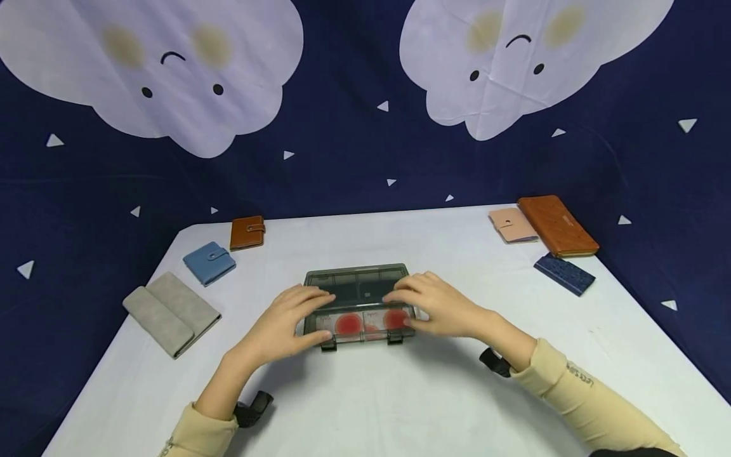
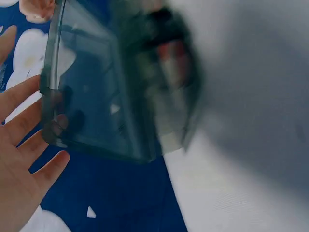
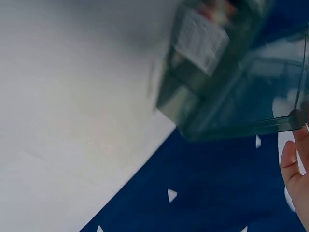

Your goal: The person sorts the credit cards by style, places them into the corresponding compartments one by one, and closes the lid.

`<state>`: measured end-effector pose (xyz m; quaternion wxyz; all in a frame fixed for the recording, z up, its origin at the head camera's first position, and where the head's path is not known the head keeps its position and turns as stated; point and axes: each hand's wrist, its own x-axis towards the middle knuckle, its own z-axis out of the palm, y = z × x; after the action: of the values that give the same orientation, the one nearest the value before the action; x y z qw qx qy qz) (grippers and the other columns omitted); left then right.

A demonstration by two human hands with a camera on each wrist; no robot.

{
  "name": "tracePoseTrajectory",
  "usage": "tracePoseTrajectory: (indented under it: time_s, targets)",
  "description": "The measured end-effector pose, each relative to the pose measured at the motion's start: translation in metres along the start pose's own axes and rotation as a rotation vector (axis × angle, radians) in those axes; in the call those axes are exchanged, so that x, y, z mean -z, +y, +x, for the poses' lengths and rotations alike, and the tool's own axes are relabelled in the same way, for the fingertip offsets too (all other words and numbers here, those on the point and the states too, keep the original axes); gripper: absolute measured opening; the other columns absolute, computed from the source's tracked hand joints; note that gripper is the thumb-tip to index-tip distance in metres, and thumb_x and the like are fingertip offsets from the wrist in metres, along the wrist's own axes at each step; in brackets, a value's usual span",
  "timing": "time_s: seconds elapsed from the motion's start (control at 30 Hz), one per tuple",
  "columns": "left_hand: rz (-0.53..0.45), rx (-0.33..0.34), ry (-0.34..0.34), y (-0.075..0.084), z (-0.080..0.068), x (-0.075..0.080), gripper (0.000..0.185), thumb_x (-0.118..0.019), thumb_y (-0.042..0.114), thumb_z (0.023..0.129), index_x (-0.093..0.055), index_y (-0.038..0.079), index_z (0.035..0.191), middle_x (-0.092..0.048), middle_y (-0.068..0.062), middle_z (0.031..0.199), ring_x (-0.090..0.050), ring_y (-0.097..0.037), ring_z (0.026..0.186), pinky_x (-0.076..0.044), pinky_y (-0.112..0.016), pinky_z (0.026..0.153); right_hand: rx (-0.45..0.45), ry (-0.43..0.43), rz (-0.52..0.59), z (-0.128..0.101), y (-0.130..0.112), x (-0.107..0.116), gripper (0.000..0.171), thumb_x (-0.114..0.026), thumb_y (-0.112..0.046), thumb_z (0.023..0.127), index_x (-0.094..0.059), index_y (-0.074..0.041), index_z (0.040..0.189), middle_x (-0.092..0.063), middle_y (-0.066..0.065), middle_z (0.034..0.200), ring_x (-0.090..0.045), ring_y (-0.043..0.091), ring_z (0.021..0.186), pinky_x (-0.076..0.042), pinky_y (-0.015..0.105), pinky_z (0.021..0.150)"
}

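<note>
Plastic box point(image 1: 358, 304), smoky grey and see-through, sits on the white table point(image 1: 400, 393) near the middle, just in front of us. Its lid stands partly raised at the far side, and through the front part we see red round shapes and a small printed label inside. Two dark clasps stick out from its near edge.

Our left hand point(image 1: 285, 324) lies at the box's left end, fingers stretched out over the lid's edge and thumb down at the front corner. In the left wrist view the fingers point(image 2: 29, 145) are spread and straight against the tinted lid point(image 2: 91, 96). Our right hand point(image 1: 440, 304) rests on the right end the same way, fingers laid flat along the top and reaching toward the middle. In the right wrist view only a fingertip point(image 3: 294, 169) shows beside the lid's corner, and that picture is blurred. Neither hand is curled round anything that we can see.

Farther out, on the left side of the table, lie a grey wallet point(image 1: 170, 311), a blue wallet point(image 1: 209, 261) and a small brown wallet point(image 1: 247, 232). On the right lie a pink wallet point(image 1: 512, 225), a long brown wallet point(image 1: 556, 225) and a dark blue wallet point(image 1: 564, 273). Behind the table hangs a dark blue cloth point(image 1: 354, 146) printed with white clouds.
</note>
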<state>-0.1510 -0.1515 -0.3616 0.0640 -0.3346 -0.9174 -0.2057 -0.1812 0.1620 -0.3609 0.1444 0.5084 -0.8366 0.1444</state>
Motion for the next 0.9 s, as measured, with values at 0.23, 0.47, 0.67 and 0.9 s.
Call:
tracePoseTrajectory:
  time_s: [0.23, 0.47, 0.67, 0.9]
  targets:
    - [0.13, -0.027, -0.102, 0.005, -0.014, -0.022, 0.057, -0.068, 0.043, 0.08, -0.057, 0.011, 0.126, -0.053, -0.008, 0.126, -0.049, -0.028, 0.116, -0.043, -0.047, 0.098, 0.165, -0.153, -0.226, -0.011, -0.012, -0.027, 0.048, -0.076, -0.022, 0.074, -0.059, -0.022, 0.119, -0.051, 0.004, 0.12, -0.05, 0.02, 0.1, -0.045, 0.036, 0.08]
    - [0.128, -0.043, -0.112, 0.004, -0.017, -0.03, 0.056, -0.068, 0.042, 0.08, -0.058, 0.01, 0.125, -0.053, -0.011, 0.128, -0.049, -0.028, 0.117, -0.045, -0.046, 0.096, 0.199, -0.174, -0.365, -0.014, -0.019, -0.041, 0.036, -0.072, -0.025, 0.079, -0.064, -0.026, 0.114, -0.052, 0.004, 0.118, -0.049, 0.021, 0.101, -0.046, 0.035, 0.079]
    - [0.123, -0.01, -0.122, 0.005, -0.017, -0.032, 0.055, -0.068, 0.042, 0.08, -0.058, 0.012, 0.126, -0.052, -0.011, 0.129, -0.049, -0.03, 0.118, -0.044, -0.047, 0.096, 0.196, -0.18, -0.526, -0.011, -0.026, -0.046, 0.022, -0.066, -0.032, 0.084, -0.066, -0.025, 0.105, -0.053, 0.004, 0.115, -0.048, 0.021, 0.094, -0.041, 0.03, 0.071]
    - [0.101, 0.012, -0.132, 0.006, -0.017, -0.031, 0.055, -0.068, 0.041, 0.081, -0.057, 0.012, 0.126, -0.052, -0.011, 0.13, -0.049, -0.031, 0.119, -0.04, -0.049, 0.101, 0.164, -0.166, -0.535, -0.009, -0.03, -0.049, 0.016, -0.066, -0.034, 0.084, -0.059, -0.022, 0.093, -0.054, 0.004, 0.111, -0.047, 0.02, 0.088, -0.037, 0.029, 0.066]
